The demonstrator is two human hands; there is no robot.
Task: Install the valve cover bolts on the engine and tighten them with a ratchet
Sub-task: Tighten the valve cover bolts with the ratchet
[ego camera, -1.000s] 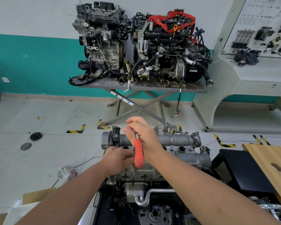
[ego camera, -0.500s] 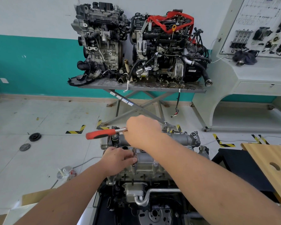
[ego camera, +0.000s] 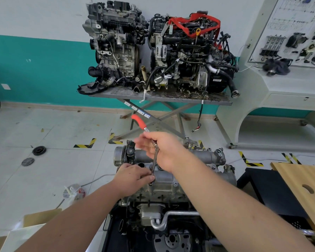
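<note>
A grey engine with its valve cover [ego camera: 195, 157] stands low in the middle of the head view. My right hand [ego camera: 164, 151] is closed around the ratchet [ego camera: 139, 121] just below its red handle, which points up and away to the left. A thin steel extension runs from the ratchet head down to a bolt [ego camera: 151, 183] on the cover's near edge. My left hand [ego camera: 133, 176] rests on the cover, its fingers pinching the bottom of the extension at that bolt. The bolt head itself is mostly hidden by the socket and my fingers.
A steel scissor table [ego camera: 158, 98] carries two other engines against the teal wall. A wooden board [ego camera: 302, 182] lies at the right over a black stand. Cardboard boxes [ego camera: 35, 222] sit at lower left, a plastic bag [ego camera: 73, 192] and two dark discs [ego camera: 39, 150] on the floor.
The ratchet handle has swung from pointing toward me, round to the left, and now up and away. My left hand has stayed at the bolt.
</note>
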